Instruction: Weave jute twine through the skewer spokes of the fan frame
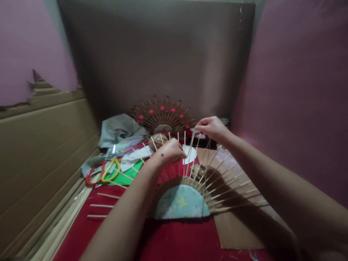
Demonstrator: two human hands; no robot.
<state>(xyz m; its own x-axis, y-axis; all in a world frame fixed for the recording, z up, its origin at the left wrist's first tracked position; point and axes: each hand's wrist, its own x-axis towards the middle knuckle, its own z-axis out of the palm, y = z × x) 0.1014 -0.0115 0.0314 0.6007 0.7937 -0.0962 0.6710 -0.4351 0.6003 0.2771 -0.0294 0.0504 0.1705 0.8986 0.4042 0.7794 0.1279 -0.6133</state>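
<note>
A half-round fan frame lies before me, with a pale blue flowered fabric centre (181, 203), a woven twine band (205, 194) and thin wooden sticks (231, 197) spreading outward. My left hand (172, 149) reaches over the sticks, its fingertips pinched at an upright stick (185, 139) near the middle. Higher and to the right, my right hand (213, 128) pinches a strand of brown twine (192, 139), which runs down among the sticks towards the band. A twine ball (198, 171) sits behind the right-hand sticks. My left forearm hides part of the left sticks.
A finished fan with pink flowers (162, 108) stands at the back. Scissors with red and yellow handles (103, 172), green paper (126, 174), another twine ball (157, 141) and grey cloth (122, 128) lie left. Cardboard (231, 232) lies right on red cloth (179, 239). Walls enclose the space.
</note>
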